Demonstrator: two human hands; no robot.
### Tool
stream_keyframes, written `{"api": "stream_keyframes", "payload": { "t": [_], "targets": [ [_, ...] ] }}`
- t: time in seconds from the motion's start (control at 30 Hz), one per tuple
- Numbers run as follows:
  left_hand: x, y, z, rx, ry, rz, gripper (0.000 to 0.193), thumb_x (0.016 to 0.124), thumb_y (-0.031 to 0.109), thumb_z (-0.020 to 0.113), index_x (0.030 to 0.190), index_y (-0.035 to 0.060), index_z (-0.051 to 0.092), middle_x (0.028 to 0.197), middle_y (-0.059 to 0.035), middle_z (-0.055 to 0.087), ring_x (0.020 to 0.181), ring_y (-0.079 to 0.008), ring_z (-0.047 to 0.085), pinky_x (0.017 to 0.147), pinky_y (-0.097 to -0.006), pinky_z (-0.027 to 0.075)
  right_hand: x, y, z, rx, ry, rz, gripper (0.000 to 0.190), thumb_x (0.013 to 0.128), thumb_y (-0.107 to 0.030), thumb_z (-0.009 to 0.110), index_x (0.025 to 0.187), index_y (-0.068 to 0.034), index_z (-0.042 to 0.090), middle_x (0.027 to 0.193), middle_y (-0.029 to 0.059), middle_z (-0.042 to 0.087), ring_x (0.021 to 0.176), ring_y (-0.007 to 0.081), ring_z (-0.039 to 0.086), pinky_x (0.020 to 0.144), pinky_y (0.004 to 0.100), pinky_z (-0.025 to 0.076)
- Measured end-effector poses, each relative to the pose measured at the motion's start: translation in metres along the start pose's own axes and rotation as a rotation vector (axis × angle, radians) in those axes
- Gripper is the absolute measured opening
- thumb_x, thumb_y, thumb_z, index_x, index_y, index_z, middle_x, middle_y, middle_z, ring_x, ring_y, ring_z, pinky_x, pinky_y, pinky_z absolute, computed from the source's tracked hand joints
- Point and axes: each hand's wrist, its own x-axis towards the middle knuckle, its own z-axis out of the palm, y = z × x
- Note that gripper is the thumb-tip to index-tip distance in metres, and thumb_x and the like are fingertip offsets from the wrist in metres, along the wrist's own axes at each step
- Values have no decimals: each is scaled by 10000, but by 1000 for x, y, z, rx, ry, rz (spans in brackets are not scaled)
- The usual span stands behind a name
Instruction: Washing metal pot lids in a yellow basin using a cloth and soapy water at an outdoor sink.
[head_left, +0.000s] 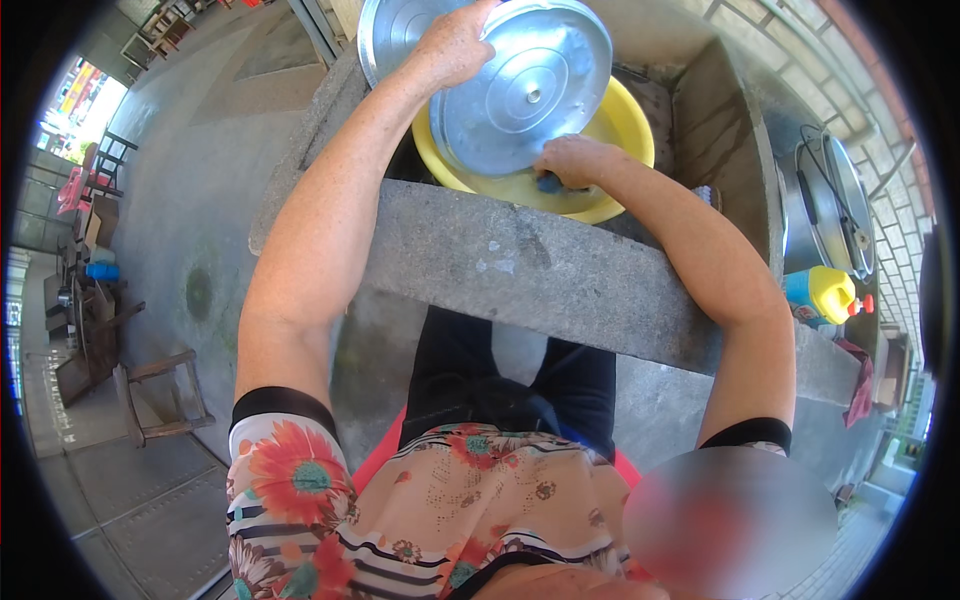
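Note:
My left hand (454, 45) grips the upper left rim of a round metal lid (551, 64), which is tilted over a yellow plastic basin (634, 120). Near the lid's lower edge, my right hand (576, 160) is closed around a dark bluish scrubbing pad (550, 182), partly hidden under its fingers. Cloudy liquid shows in the basin below. Behind my left hand another round metal lid (386, 37) leans at the basin's far left. The basin stands inside a concrete trough sink (510, 247).
On the right ledge stands a yellow-and-blue plastic jug (825, 295) with a red cap. Metal cookware (840, 202) lies beyond the sink's right wall, and a dark red cloth (859, 382) hangs nearby. A wooden stool frame (166, 397) rests on the floor at left.

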Motion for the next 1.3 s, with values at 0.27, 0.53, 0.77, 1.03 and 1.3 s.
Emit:
{"api": "stream_keyframes", "payload": {
  "t": [0.27,0.53,0.77,1.03,1.3],
  "targets": [
    [-2,-10,-3,116,4,-118,471,750,-3,584,1210,95,560,1030,-162,661,983,-299,628,862,-391,482,-10,19,-11,-13,-227,191,342,682,-17,660,1010,-113,680,1034,87,660,1045,259,595,851,368,490],
    [-4,-10,-2,72,39,-135,447,778,9,589,1213,107,565,1050,-174,665,1006,-334,627,874,-423,490,-33,46,-55,177,314,162,349,671,-37,663,1018,-80,663,932,127,688,891,296,652,791,368,518],
    [-1,-6,2,64,-24,-111,437,778,-10,566,1200,102,563,1031,-172,668,994,-331,632,861,-426,489,-67,29,-141,406,1144,159,343,770,-194,715,1074,-59,629,905,138,677,855,272,652,805,344,501],
    [-10,25,8,39,-23,13,480,777,-32,561,1220,153,553,1003,-175,670,967,-336,641,829,-435,495,-69,-9,-148,-92,1139,22,405,742,-8,647,1130,-73,551,948,167,520,952,372,552,817,427,465],
    [-7,16,5,-12,-68,-42,386,784,-19,576,1135,140,565,955,-146,673,918,-303,653,781,-426,499,-60,24,-130,114,1262,63,372,758,-55,664,1104,-32,528,1014,202,555,966,404,547,852,442,449]
  ]
}}
